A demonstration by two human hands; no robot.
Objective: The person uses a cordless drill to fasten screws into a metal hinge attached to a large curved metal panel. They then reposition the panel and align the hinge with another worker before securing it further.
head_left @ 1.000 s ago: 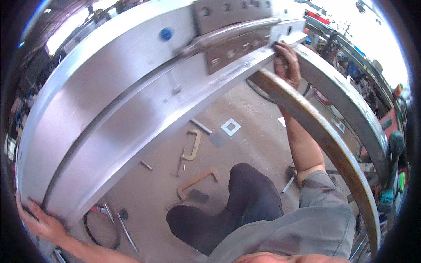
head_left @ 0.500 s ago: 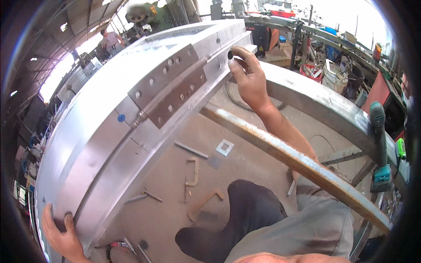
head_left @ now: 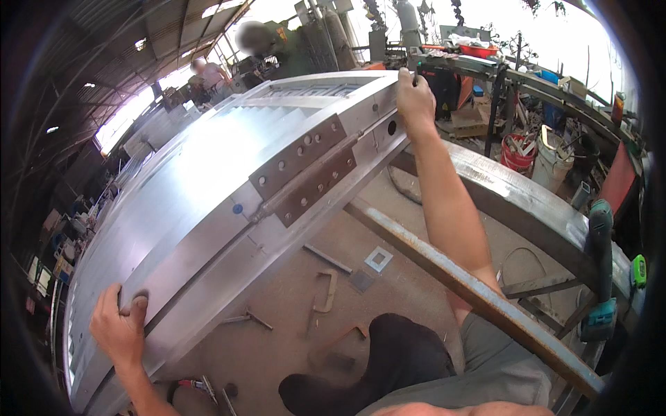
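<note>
A large silvery metal door [head_left: 201, 159] with a raised panel lies across the supports, its framed edge toward me. A brown metal hinge plate [head_left: 305, 170] with several holes is fixed along that edge, near a blue dot [head_left: 238, 209]. My left hand [head_left: 119, 326] grips the door's edge at the near left, thumb and fingers on either side of the rim. At the far right corner, my right hand [head_left: 416, 104] is closed over the end of the door, just above a dark round hole [head_left: 392, 128]. Its fingertips are partly hidden behind the corner.
Rusty and grey steel beams [head_left: 479, 284] run on the right; a teal-and-black power tool [head_left: 601, 270] stands on one, beside a green tape measure [head_left: 638, 270]. Clamps [head_left: 325, 291] and a square metal plate [head_left: 379, 259] lie on the floor. Buckets [head_left: 553, 163] and a cluttered bench are behind.
My right hand has moved from the round hole up onto the far corner of the door. My left hand still holds the near edge. The view has shifted, showing more of the door's face.
</note>
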